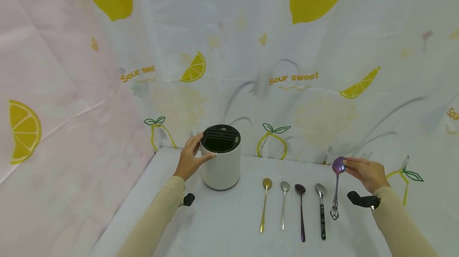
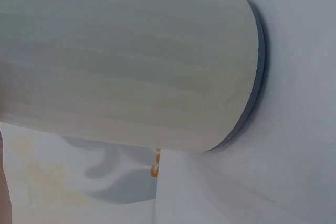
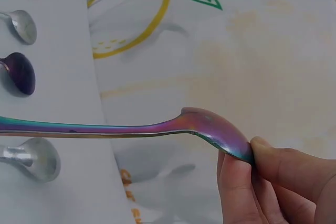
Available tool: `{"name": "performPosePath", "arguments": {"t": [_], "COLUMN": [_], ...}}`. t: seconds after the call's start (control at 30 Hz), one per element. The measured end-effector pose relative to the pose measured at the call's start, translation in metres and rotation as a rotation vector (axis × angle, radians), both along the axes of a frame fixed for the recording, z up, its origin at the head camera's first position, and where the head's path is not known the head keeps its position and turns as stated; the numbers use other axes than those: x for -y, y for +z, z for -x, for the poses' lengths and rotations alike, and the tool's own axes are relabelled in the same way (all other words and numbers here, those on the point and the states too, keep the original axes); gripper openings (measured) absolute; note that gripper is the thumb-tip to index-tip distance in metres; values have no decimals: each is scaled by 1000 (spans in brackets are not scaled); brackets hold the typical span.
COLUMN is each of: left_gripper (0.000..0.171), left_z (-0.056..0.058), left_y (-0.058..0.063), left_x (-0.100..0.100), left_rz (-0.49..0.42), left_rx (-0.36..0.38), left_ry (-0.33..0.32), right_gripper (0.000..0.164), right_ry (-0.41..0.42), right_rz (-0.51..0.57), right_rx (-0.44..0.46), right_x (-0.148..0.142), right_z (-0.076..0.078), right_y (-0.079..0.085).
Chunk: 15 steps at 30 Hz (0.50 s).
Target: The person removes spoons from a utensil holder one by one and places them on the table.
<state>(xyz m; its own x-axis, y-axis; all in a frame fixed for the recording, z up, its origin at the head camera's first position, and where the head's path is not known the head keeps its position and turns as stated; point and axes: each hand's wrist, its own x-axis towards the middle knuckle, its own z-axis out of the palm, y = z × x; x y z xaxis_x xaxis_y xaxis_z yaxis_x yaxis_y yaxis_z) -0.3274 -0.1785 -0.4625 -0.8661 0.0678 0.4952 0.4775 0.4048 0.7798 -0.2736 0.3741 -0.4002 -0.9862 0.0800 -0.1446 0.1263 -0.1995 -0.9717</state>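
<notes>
My right hand (image 1: 368, 172) pinches an iridescent purple spoon (image 1: 338, 165) by the tip of its bowl, thumb against fingers. The spoon's ornate openwork handle hangs downward, above the table. In the right wrist view the same spoon (image 3: 215, 129) shows rainbow tints. At the left, my left hand (image 1: 191, 159) rests on the upper side of a white cylindrical holder (image 1: 221, 171), thumb and fingers spread around its rim. The holder stands upright and has a black slotted top (image 1: 220, 134). Its smooth wall (image 2: 131, 61) and dark base edge fill much of the left wrist view.
Between the hands, a gold spoon (image 1: 263, 209), a silver spoon (image 1: 283, 205), a dark spoon (image 1: 302, 213) and a black-handled spoon (image 1: 322, 215) lie in a row on the white table (image 1: 236, 225). A lemon-print cloth (image 1: 229, 101) hangs behind the table.
</notes>
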Motion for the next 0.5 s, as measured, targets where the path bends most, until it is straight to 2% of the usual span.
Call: {"name": "performPosePath", "arguments": {"t": [0.27,0.5], "left_gripper": [85,84], "left_z": [0,2], "left_y": [0,-4], "left_x": [2,1], "left_rz": [5,10], "left_rx": [-35,-34], "left_ry": [9,-4], "right_gripper": [27,21], "right_ry": [-38,-86], "right_rz": [-71,-108], "right_rx": [94,202], "right_x": [-14,-26], "right_z": [-1,-5], "right_y": [-19,-38]}}
